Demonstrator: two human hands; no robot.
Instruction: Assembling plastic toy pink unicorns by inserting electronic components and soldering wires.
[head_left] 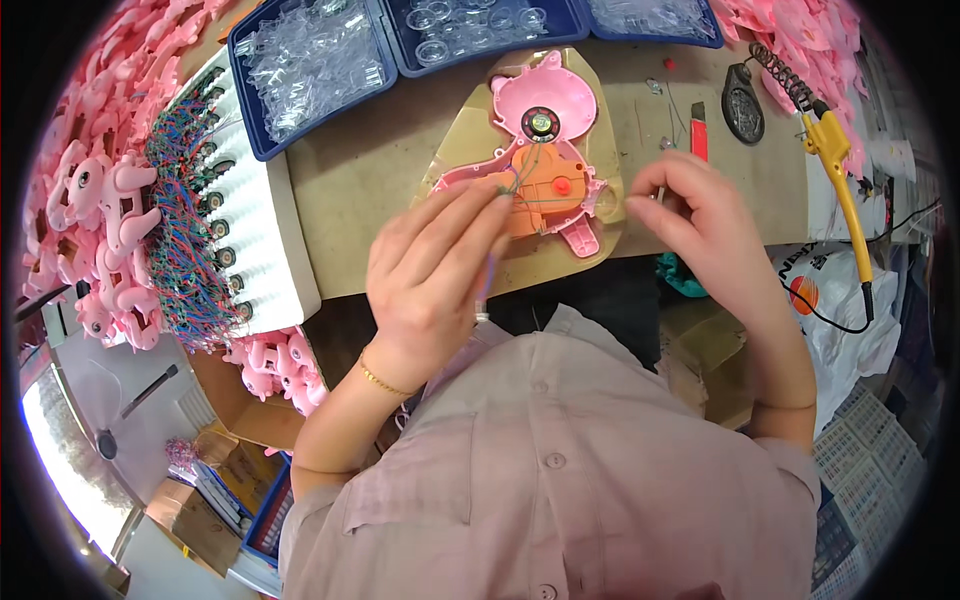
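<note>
A pink plastic toy half-shell (pixel 570 100) lies open on a brown board (pixel 460 130) in front of me. In its upper part sits a round speaker (pixel 541 124); below that is an orange gearbox (pixel 545 190) with a red knob and thin green wires (pixel 530 172) across it. My left hand (pixel 425 250) reaches over the gearbox's left side, its fingertips together where the wires converge; its thumb is hidden. To the right of the shell, my right hand (pixel 695 205) is closed in a pinch around something small with a metallic glint, too small to name.
Blue trays (pixel 390 40) of clear plastic parts line the far edge. On the left stand wired speakers in a white rack (pixel 285 240) and pink toy bodies (pixel 120 200). To the right are a red cutter (pixel 699 135), a dark oval pad (pixel 743 105) and a yellow soldering iron (pixel 845 180) in its coil.
</note>
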